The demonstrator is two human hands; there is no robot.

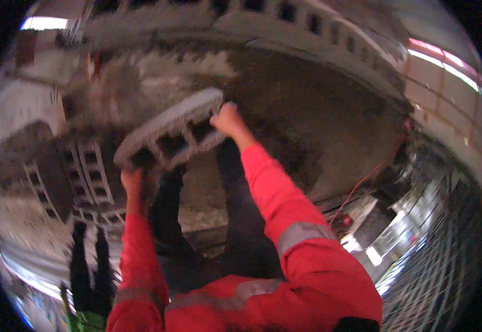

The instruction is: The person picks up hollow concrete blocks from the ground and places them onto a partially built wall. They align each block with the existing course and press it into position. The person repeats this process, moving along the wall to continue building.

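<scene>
A grey hollow concrete block (177,117) is held up in front of my legs, tilted so that its right end sits higher in the view. Its row of hollow cells faces toward me. My right hand (229,119) is closed around the right end, with the fingers partly behind it. At the lower left end, my left hand (132,181) grips the block; its fingers are blurred and partly hidden. Both arms, in red sleeves with grey bands, reach out from the lower edge.
More hollow blocks (90,171) are stacked at the left. A block wall (301,25) runs across the far side, beyond brown ground (318,110). Another person's dark-clad legs (90,265) show at lower left. Metal mesh (440,243) and a red cable (357,189) are at right.
</scene>
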